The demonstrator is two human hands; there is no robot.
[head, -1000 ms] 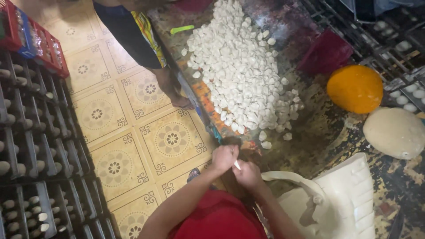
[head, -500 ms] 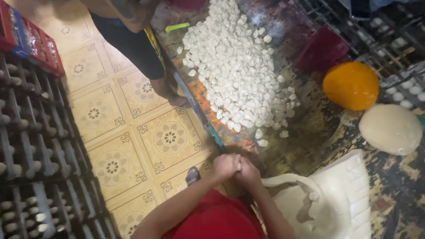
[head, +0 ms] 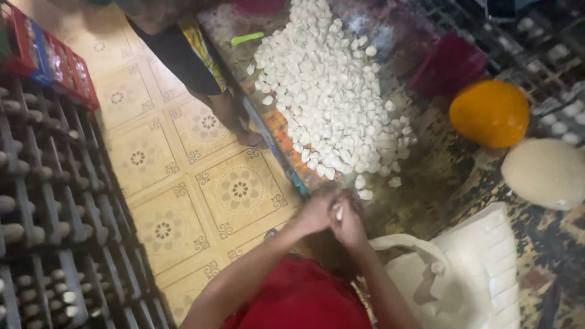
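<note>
Both hands pressed together at the table's near edge: left hand (head: 315,213) and right hand (head: 348,224) closed around one small white dough piece (head: 339,212), only a sliver showing between the fingers, the rest covered. Motion blur over the knuckles, so individual fingers hard to separate; which fingertips actually pinch the piece impossible to tell. Just beyond the hands, a big heap of small white dough pieces (head: 329,91) spread over the patterned table (head: 439,176), a few strays lying just beside the hands. Well to the right, an orange ball of dough (head: 489,113) and a pale dough ball (head: 545,172), the latter cut by the frame edge. Near the right forearm, a white cloth with cut dough strips (head: 487,274), its folds hard to read. Red shirt (head: 298,298) cropped at the bottom. At the upper left, another person's leg (head: 228,113) standing on the tiled floor (head: 183,201), upper body out of frame. Dark crates (head: 42,213) along the left, contents dim and indistinct. A green stick (head: 247,38) near the heap's far end, identity unclear.
</note>
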